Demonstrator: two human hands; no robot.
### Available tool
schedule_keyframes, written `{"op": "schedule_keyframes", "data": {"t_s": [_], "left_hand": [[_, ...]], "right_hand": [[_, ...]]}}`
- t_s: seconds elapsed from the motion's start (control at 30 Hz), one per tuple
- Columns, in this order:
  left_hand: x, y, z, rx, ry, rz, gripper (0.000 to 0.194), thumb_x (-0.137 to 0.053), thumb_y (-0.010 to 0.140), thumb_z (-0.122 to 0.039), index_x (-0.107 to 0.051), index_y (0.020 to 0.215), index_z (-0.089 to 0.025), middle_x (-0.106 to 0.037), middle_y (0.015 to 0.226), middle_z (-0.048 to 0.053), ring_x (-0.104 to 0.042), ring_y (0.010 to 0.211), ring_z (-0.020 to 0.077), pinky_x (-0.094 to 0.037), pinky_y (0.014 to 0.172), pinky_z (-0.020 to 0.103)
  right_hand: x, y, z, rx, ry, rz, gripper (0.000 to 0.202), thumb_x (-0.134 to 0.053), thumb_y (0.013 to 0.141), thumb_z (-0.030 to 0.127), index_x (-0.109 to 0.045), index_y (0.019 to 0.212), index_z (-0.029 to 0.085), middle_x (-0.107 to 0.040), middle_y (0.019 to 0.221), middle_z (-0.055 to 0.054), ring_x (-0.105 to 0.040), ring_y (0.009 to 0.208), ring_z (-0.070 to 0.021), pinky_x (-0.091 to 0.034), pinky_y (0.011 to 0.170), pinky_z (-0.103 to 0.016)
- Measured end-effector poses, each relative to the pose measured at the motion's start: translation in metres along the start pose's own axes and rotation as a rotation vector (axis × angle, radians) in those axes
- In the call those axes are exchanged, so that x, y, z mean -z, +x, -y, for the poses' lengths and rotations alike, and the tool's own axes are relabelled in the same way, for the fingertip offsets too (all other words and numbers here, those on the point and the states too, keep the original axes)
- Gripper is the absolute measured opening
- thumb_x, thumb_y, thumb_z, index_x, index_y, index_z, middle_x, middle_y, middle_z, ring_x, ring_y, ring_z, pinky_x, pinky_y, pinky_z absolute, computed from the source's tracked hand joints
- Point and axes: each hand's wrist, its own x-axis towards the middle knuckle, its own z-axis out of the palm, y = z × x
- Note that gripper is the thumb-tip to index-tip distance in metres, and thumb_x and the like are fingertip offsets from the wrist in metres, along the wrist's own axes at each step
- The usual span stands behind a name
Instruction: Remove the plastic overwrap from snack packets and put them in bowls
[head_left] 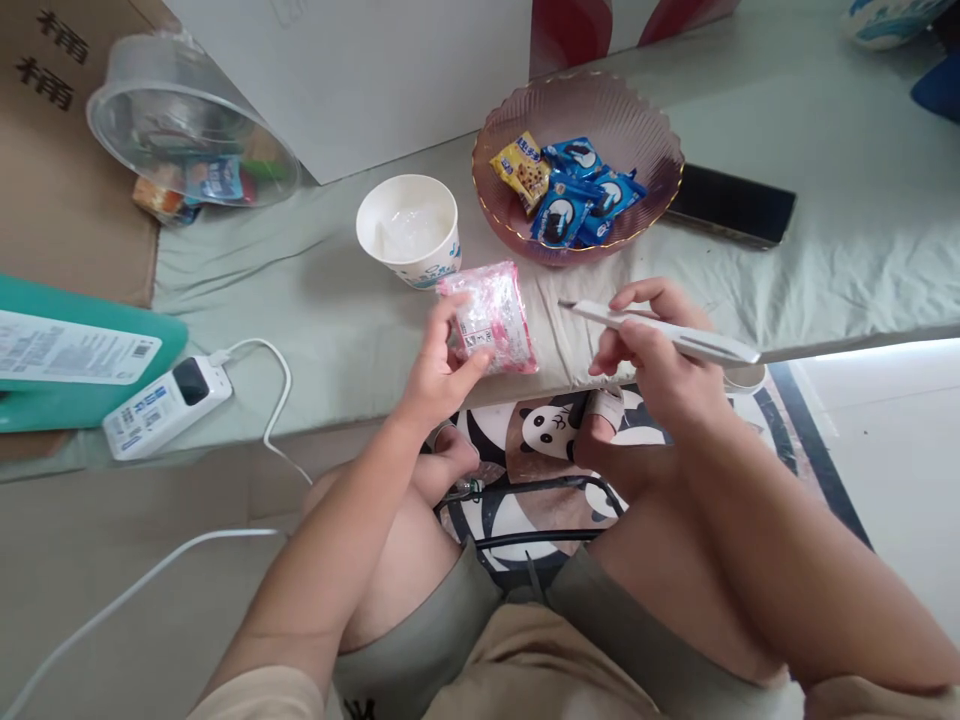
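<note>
My left hand (439, 365) is closed on a pink-and-white plastic packet (495, 318), thumb in front and fingers behind its left side. The packet is held just above the cloth, close to the white paper bowl (409, 230), which has clear plastic inside. In my right hand (667, 355) is a slim white utility knife (694, 340), its dark tip pointing left at the packet but apart from it. Beyond both hands stands a pink ribbed bowl (652, 130) with a gold rim. It holds several blue snack packets (566, 210) and a yellow cookie packet (523, 170).
A black box (735, 205) lies right of the pink bowl. On the left are a tipped clear tub (187, 100) with snacks, a green jug (82, 345) and a white power strip (169, 405) with a cable. A white panel (375, 80) stands behind.
</note>
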Motion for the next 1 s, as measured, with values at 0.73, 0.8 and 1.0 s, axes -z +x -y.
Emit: {"op": "schedule_keyframes", "data": {"t_s": [0.73, 0.8, 1.0], "left_hand": [[-0.019, 0.000, -0.008, 0.101, -0.083, 0.030, 0.044, -0.086, 0.074, -0.050, -0.067, 0.103, -0.023, -0.066, 0.098, 0.002, -0.062, 0.072, 0.0098, -0.055, 0.067, 0.022], [-0.018, 0.000, -0.007, 0.094, -0.080, 0.012, 0.042, -0.086, 0.075, -0.048, -0.067, 0.103, -0.023, -0.065, 0.100, 0.001, -0.060, 0.067, 0.0080, -0.054, 0.063, 0.021], [-0.011, -0.001, 0.000, 0.065, -0.047, 0.010, 0.041, -0.084, 0.078, -0.045, -0.068, 0.109, -0.024, -0.067, 0.106, 0.003, -0.064, 0.075, 0.0103, -0.057, 0.071, 0.023]], "right_hand": [[-0.037, 0.000, -0.006, 0.238, -0.271, 0.083, 0.029, -0.062, 0.090, 0.043, -0.055, 0.114, 0.028, -0.074, 0.087, -0.001, -0.072, 0.076, -0.0196, -0.057, 0.074, -0.035], [-0.038, -0.001, -0.009, 0.193, -0.244, 0.013, 0.026, -0.063, 0.092, 0.045, -0.055, 0.109, 0.027, -0.073, 0.084, 0.000, -0.071, 0.073, -0.0189, -0.056, 0.070, -0.034], [-0.032, -0.001, -0.005, 0.377, -0.269, -0.110, 0.045, -0.051, 0.099, 0.063, -0.068, 0.081, 0.025, -0.061, 0.060, -0.001, -0.062, 0.056, -0.0167, -0.050, 0.056, -0.032]]}}
